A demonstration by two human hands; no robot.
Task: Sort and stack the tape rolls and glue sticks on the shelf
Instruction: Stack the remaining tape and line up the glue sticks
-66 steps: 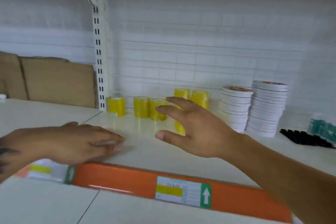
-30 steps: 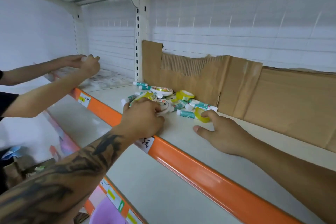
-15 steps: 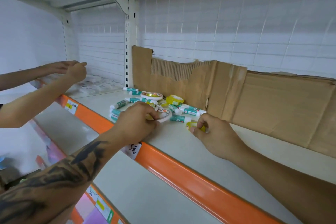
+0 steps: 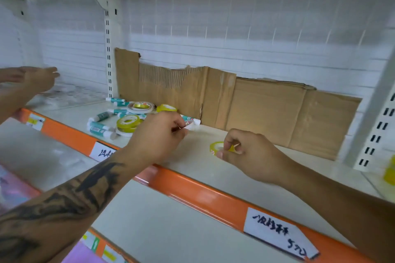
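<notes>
A loose pile of yellow tape rolls, a flat white tape roll and several teal-and-white glue sticks lies on the white shelf at the left. My left hand hovers over the pile's right side, fingers curled and pinching a small white roll. My right hand pinches a small yellow tape roll that sits on the shelf to the right of the pile.
Torn brown cardboard leans on the white back wall. The shelf has an orange front edge with handwritten price labels. Another person's hands work at the far left. More yellow rolls show at the right edge.
The view has swung from the sorted yellow stacks to the mixed pile. My right hand has drawn the small yellow roll rightward away from the pile; my left hand has moved right across the pile.
</notes>
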